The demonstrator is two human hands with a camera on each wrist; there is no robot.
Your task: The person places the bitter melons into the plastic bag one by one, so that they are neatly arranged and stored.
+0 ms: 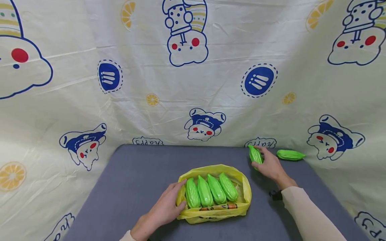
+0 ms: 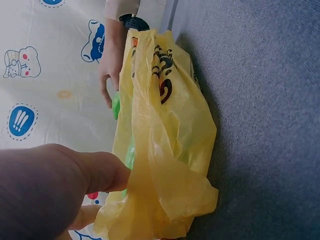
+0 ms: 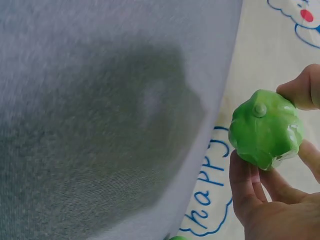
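Note:
My right hand [image 1: 270, 167] grips a green ridged gourd [image 3: 265, 129] between thumb and fingers, above the far right of the table. In the head view this gourd [image 1: 255, 155] stands tilted, its pointed tip up. A soft yellow plastic bag [image 1: 208, 219] sits with its mouth open, several similar gourds [image 1: 205, 191] lying side by side inside. My left hand [image 1: 166, 202] rests at the bag's left rim, fingers and thumb spread. In the left wrist view, the thumb [image 2: 107, 172] touches the yellow plastic, which hides its tip.
Another green gourd [image 1: 290, 155] lies at the table's far right edge, beyond my right hand. The grey cloth-covered table [image 1: 129, 180] ends at the back and sides against a pale printed curtain [image 1: 223, 83]. A dark wristband [image 1: 275, 195] is on my right wrist.

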